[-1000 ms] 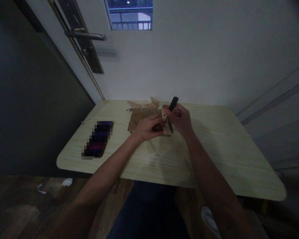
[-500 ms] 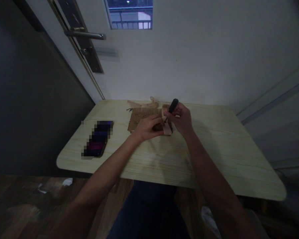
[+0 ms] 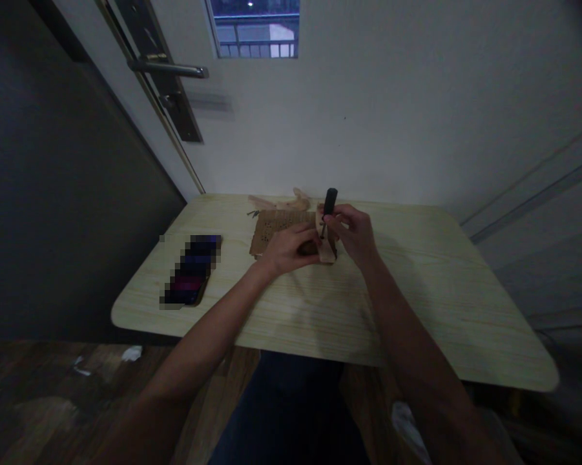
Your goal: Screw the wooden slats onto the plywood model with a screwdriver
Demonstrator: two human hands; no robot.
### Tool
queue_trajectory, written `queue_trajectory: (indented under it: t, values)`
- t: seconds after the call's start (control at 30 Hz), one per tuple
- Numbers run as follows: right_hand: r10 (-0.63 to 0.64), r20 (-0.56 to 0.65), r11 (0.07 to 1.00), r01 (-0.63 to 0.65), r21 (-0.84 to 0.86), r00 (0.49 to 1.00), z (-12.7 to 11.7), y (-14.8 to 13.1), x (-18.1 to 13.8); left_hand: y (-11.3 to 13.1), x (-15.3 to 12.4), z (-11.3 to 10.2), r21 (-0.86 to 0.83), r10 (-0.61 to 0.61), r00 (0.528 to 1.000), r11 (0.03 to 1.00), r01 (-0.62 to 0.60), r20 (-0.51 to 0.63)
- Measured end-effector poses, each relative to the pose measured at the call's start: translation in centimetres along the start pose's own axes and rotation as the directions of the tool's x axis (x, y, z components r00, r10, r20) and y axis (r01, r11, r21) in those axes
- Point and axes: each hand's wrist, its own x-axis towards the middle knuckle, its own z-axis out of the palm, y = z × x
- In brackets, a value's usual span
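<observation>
My right hand grips a screwdriver by its black handle. The tool stands nearly upright, its thin shaft pointing down at a small pale wooden piece. From the left, my left hand reaches over a piece of brown cardboard with small dark holes. Its thumb and fingers are closed at the pale piece's left edge and steady it. Whatever lies under the shaft's tip is too small to make out. Behind the cardboard are other pale wooden pieces, and small dark bits, perhaps screws, show at its far left corner.
A phone, its screen pixelated, lies on the left of the light wood-grain table. Behind the table's far edge stands a white door with a metal handle. Scraps lie on the floor.
The screwdriver has swung from leaning right to nearly upright, its handle moving left. My right hand's fingers have shifted on it. My left hand stays in place.
</observation>
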Motion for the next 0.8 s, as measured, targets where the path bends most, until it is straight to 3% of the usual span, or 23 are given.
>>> queue_trajectory:
  t: [0.27, 0.47, 0.63, 0.8]
  values:
    - [-0.013, -0.085, 0.997, 0.007, -0.073, 0.996, 0.2, -0.6, -0.1, 0.1, 0.1, 0.0, 0.030, 0.001, 1.000, 1.000, -0.002, 0.008]
    - [-0.071, -0.096, 0.997, 0.069, -0.019, 0.993, 0.5, 0.4, 0.1, -0.3, 0.0, 0.2, -0.007, 0.001, 1.000, 1.000, -0.001, 0.017]
    - [0.028, -0.126, 0.999, -0.023, 0.040, 0.992, 0.9, 0.3, 0.0, -0.1, 0.0, 0.1, 0.014, 0.020, 1.000, 1.000, -0.020, -0.010]
    - [0.095, -0.030, 0.985, -0.090, 0.149, 0.995, 0.8, -0.6, -0.3, 0.0, 0.0, 0.0, 0.002, 0.030, 0.999, 1.000, -0.030, -0.025]
